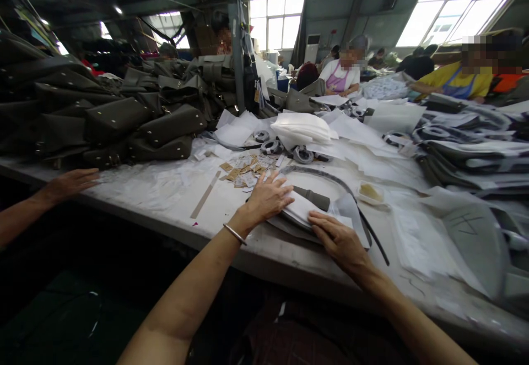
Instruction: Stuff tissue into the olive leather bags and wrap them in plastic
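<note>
My left hand [268, 197], with a thin bangle at the wrist, lies flat with fingers spread on a white paper sheet [303, 212] near the table's front edge. My right hand [336, 238] rests flat on the same sheet's near edge, fingers stretched out. The sheet covers a grey bag piece [289, 228]. A grey rolled handle [314, 198] lies just beyond my fingers, and a dark curved strap [363, 219] runs around the piece to the right. Neither hand grips anything.
A co-worker's hand [70, 183] rests on the table at the left. Grey bags [124, 117] are piled at the back left. Small tags [243, 169], tape rolls [303, 154], a paper stack [301, 128] and a small tray [371, 191] lie beyond. Other people sit at the far end.
</note>
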{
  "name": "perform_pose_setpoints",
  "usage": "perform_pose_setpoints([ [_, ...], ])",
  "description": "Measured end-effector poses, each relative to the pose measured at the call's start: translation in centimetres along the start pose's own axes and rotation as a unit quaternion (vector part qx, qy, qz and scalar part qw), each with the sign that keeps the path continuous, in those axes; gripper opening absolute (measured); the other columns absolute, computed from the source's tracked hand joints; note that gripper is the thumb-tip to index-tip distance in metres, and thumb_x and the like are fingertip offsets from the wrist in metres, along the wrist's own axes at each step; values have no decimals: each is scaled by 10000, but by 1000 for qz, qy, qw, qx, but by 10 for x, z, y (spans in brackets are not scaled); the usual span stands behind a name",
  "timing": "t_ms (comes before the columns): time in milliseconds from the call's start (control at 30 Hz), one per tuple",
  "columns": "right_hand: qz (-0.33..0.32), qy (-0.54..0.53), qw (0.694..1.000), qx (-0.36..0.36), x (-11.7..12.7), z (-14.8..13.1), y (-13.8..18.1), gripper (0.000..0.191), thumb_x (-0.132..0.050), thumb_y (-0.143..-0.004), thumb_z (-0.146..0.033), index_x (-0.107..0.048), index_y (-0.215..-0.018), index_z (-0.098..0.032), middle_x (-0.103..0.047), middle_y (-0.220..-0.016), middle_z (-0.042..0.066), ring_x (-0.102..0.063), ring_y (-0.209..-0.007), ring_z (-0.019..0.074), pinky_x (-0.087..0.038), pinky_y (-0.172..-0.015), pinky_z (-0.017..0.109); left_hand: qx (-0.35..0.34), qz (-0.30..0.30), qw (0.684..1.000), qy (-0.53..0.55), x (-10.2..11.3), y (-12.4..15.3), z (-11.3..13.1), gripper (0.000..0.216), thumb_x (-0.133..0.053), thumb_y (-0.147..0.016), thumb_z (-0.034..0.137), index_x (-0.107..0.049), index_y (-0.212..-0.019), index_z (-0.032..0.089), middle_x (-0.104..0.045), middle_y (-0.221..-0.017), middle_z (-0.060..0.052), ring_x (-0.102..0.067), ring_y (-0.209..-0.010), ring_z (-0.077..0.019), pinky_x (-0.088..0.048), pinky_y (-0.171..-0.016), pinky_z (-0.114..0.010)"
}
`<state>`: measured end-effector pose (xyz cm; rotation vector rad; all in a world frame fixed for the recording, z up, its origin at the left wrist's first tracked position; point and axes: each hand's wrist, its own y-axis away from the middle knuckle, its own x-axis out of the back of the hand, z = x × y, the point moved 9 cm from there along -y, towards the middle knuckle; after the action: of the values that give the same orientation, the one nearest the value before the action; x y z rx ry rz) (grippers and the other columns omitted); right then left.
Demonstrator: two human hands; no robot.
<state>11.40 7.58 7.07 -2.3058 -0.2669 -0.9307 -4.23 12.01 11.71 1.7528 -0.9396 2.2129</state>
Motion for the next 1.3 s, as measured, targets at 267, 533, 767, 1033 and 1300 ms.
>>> perform_pose_setpoints([
  [267,-35,43,998,3,16,-10,-20,286,-509,-969,-372,-696,-1139,-238,-709,-1177,62,-652,-1118,240,-530,-983,418,121,0,993,10,-35,42,0,397,-395,-1007,358,-547,-1331,186,-541,-1403,-119,-469,-1332,-241,-370,-1134,-430],
  [533,-99,245,961,81,-51,-34,-11,643,-647,-888,-397,-432,-1448,-166,-477,-1475,138,-430,-1354,348,-309,-1128,580,155,13,987,32,-33,56,17,352,-424,-997,325,-552,-1296,191,-544,-1389,-115,-437,-1353,-266,-407,-1103,-491],
  [767,-103,259,956,89,-52,-31,-6,637,-586,-922,-438,-398,-1466,-164,-457,-1491,136,-426,-1355,320,-291,-1136,542,23,-64,998,12,-18,58,15,479,-478,-975,448,-472,-1388,205,-470,-1478,-108,-329,-1430,-271,-303,-1147,-500],
  [1033,-110,275,950,96,-54,-33,-6,621,-565,-928,-480,-436,-1445,-162,-451,-1491,154,-398,-1372,338,-279,-1137,568,-78,-144,986,-28,-13,11,19,377,-302,-1041,387,-629,-1143,231,-652,-1202,-69,-573,-1159,-224,-371,-1008,-396],
  [1300,-133,266,951,86,-54,-31,-8,725,-568,-899,-572,-377,-1491,-200,-402,-1527,137,-374,-1385,357,-280,-1131,595,-20,-212,977,0,-50,-8,-16,408,-297,-1028,444,-658,-1093,264,-698,-1121,-35,-616,-1036,-222,-413,-862,-333],
])
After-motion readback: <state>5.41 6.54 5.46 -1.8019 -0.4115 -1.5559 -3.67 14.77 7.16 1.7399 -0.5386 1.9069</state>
